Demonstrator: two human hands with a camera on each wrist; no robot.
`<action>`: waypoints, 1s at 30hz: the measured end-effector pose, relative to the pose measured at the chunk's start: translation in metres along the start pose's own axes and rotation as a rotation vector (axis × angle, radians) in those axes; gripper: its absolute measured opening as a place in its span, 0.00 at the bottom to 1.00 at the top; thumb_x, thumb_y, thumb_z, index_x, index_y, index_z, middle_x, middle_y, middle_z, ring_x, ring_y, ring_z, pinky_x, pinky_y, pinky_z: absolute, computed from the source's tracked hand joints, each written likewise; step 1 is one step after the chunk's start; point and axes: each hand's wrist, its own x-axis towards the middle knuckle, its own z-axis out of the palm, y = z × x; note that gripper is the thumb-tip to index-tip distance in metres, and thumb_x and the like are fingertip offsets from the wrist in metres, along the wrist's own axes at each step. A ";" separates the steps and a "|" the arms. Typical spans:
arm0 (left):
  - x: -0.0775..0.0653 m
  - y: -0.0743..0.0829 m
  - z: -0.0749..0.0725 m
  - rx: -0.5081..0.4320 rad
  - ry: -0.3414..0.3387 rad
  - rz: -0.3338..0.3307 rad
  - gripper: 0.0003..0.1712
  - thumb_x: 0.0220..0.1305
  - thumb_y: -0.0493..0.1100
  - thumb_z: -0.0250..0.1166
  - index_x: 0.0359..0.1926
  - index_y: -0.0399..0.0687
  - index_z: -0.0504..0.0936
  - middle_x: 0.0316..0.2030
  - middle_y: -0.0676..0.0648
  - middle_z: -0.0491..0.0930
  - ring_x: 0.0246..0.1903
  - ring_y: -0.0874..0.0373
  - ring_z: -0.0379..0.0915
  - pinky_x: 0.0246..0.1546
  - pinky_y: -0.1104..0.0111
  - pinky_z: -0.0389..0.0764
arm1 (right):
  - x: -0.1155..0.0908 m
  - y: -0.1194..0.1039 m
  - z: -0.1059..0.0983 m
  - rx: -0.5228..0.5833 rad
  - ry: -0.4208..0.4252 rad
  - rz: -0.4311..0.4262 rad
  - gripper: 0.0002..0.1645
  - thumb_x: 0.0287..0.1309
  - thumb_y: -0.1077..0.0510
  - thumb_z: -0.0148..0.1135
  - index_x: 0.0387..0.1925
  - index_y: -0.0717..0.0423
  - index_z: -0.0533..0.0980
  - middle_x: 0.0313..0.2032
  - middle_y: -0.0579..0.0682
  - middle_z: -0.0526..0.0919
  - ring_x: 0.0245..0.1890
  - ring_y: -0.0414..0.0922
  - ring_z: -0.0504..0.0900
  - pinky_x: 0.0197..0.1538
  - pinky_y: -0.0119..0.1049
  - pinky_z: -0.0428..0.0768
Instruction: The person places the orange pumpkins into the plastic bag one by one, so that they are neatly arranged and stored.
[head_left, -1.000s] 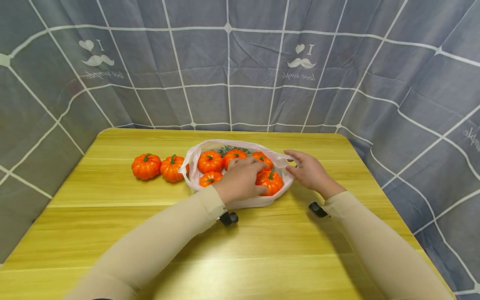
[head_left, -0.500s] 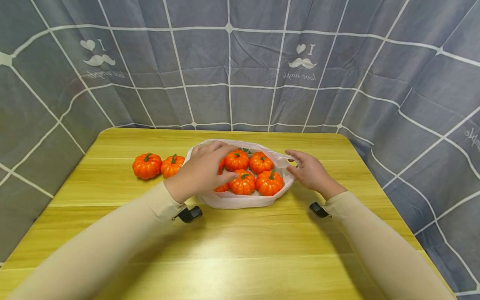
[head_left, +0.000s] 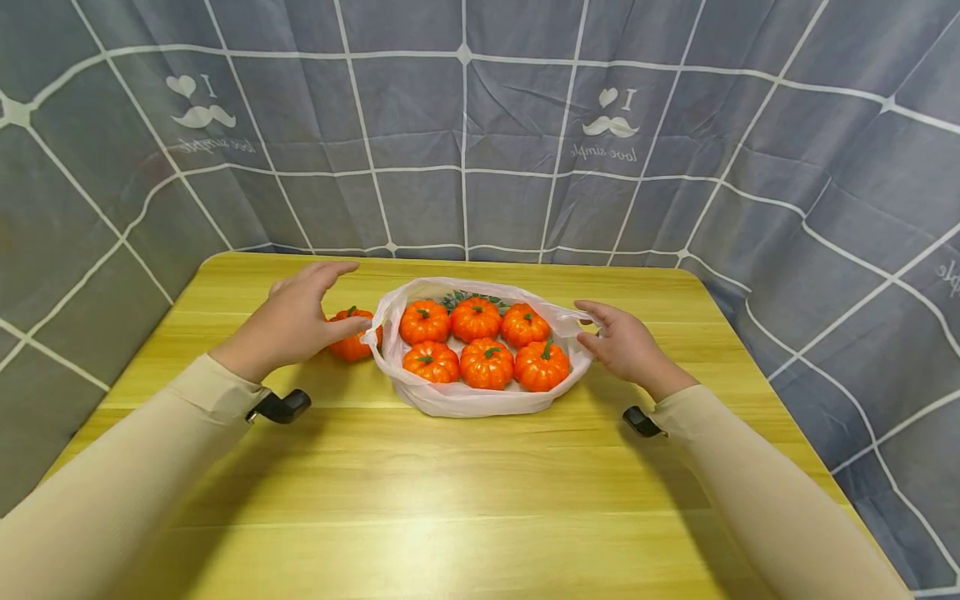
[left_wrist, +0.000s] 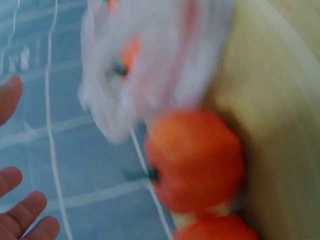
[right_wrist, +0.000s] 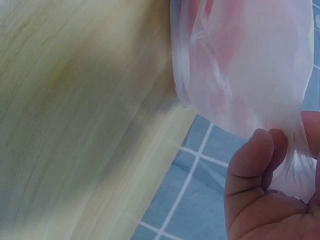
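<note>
A white plastic bag (head_left: 472,404) lies wide-mouthed on the table, holding several small orange pumpkins (head_left: 487,364) with green stems in two rows. My right hand (head_left: 633,346) pinches the bag's right handle; the right wrist view shows the gathered plastic (right_wrist: 295,165) between thumb and fingers. Left of the bag, my left hand (head_left: 288,321) hovers with spread fingers, holding nothing. Beside the bag sits a loose pumpkin (head_left: 352,337), partly overlapped by the thumb. In the blurred left wrist view a second loose pumpkin (left_wrist: 217,230) shows at the bottom edge; the hand hides it in the head view.
The wooden table (head_left: 465,492) has its back edge close to a grey curtain (head_left: 420,117) with white grid lines, which hangs at the back and both sides. A green leafy print (head_left: 472,298) shows inside the bag at the back.
My left hand has moved left from over the pumpkins in the bag, out past its left rim to the loose pumpkins. The right hand keeps its hold on the handle.
</note>
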 end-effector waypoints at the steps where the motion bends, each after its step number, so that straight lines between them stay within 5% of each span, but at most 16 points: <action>1: 0.000 -0.009 -0.002 -0.001 -0.003 -0.020 0.52 0.66 0.57 0.73 0.81 0.44 0.60 0.78 0.35 0.61 0.76 0.34 0.57 0.73 0.31 0.50 | 0.000 0.000 0.000 -0.001 0.000 0.001 0.36 0.75 0.57 0.62 0.79 0.54 0.65 0.70 0.63 0.76 0.66 0.61 0.79 0.53 0.47 0.86; 8: 0.000 -0.058 -0.009 -0.039 -0.088 -0.151 0.63 0.63 0.63 0.74 0.85 0.47 0.48 0.82 0.31 0.51 0.78 0.27 0.48 0.73 0.28 0.54 | 0.001 0.002 0.000 0.008 0.000 -0.005 0.36 0.74 0.57 0.62 0.78 0.55 0.65 0.70 0.64 0.76 0.65 0.62 0.79 0.49 0.39 0.87; 13: -0.001 -0.080 -0.008 -0.072 -0.132 -0.179 0.68 0.60 0.64 0.76 0.85 0.43 0.45 0.81 0.27 0.47 0.78 0.25 0.46 0.73 0.28 0.53 | 0.001 0.002 0.000 0.019 -0.003 -0.001 0.36 0.74 0.57 0.63 0.78 0.55 0.66 0.70 0.64 0.76 0.63 0.61 0.81 0.44 0.33 0.85; 21: 0.001 -0.100 0.001 -0.101 -0.181 -0.177 0.67 0.59 0.59 0.79 0.82 0.32 0.47 0.78 0.22 0.49 0.77 0.23 0.46 0.74 0.29 0.53 | 0.001 0.001 0.001 0.027 -0.005 0.001 0.35 0.74 0.58 0.63 0.78 0.55 0.66 0.69 0.64 0.78 0.58 0.59 0.83 0.41 0.31 0.84; 30: 0.001 -0.112 0.011 -0.159 -0.224 -0.197 0.66 0.61 0.57 0.78 0.81 0.30 0.46 0.76 0.22 0.54 0.70 0.27 0.59 0.74 0.32 0.60 | 0.001 0.002 0.002 0.027 -0.005 -0.005 0.35 0.74 0.59 0.62 0.78 0.55 0.66 0.68 0.65 0.78 0.62 0.61 0.82 0.48 0.39 0.87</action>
